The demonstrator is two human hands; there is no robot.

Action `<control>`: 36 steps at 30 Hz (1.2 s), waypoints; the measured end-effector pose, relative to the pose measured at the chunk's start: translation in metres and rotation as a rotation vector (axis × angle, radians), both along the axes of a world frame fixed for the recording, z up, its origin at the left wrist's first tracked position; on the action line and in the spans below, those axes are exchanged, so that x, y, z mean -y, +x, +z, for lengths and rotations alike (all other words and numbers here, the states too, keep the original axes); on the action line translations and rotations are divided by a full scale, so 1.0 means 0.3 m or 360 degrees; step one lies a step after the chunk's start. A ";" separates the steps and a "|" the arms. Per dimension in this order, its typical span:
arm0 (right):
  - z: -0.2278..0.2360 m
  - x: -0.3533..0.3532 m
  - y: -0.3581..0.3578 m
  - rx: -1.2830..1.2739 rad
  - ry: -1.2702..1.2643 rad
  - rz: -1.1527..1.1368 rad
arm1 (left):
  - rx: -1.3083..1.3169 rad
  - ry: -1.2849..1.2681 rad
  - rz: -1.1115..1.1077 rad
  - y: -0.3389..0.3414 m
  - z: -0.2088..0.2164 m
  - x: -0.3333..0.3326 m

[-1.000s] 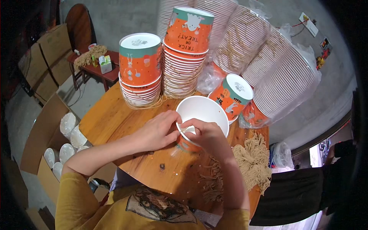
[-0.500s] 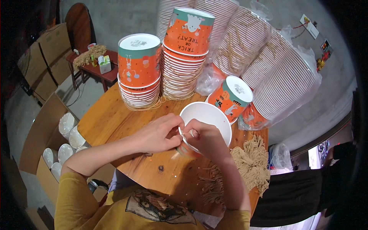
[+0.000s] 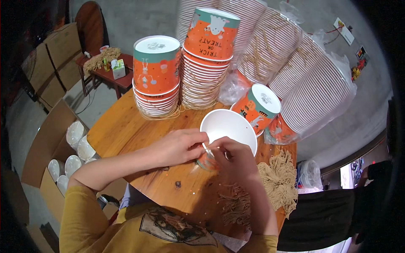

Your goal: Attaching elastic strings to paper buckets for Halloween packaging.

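A paper bucket, white inside with an orange and green printed outside, lies tilted on the wooden table with its mouth toward me. My left hand is closed at the bucket's near left rim, thumb and fingertips pinching the edge. Just right of it, my right hand is closed in a pinch at the same rim. A short pale strand that looks like cord shows between the two hands; its ends are hidden by the fingers. Beside my right forearm lies a heap of tan cords.
Stacked upside-down buckets and a taller stack stand at the back. Another short stack leans behind the open bucket, near plastic-wrapped bucket stacks. Left of the table, a cardboard box holds white-wrapped items.
My right hand has drawn slightly down and right from the rim, and its fingers have shifted. The left hand stays at the rim. The whole view has moved a little.
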State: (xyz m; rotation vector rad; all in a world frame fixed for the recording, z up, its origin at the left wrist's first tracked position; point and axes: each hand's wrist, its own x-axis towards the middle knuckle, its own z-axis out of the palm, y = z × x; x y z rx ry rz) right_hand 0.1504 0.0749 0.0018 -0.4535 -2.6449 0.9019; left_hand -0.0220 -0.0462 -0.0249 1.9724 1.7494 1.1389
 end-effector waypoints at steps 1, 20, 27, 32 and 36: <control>-0.008 -0.009 0.006 -0.0076 -0.0125 0.0009 | 0.0007 -0.0011 0.0002 0.003 -0.003 0.000; 0.004 -0.017 -0.024 0.0137 0.0178 -0.0069 | -0.0021 -0.0039 0.0055 -0.001 -0.018 -0.016; -0.015 -0.009 -0.022 0.0125 0.0696 0.0017 | -0.0040 -0.0040 0.0047 -0.001 -0.022 -0.021; 0.011 0.005 -0.026 0.0141 0.0654 0.0061 | -0.0032 -0.0026 0.0022 -0.005 -0.026 -0.027; 0.021 0.018 -0.038 0.0303 0.0543 -0.0098 | 0.0012 -0.0145 0.0015 0.001 -0.009 -0.020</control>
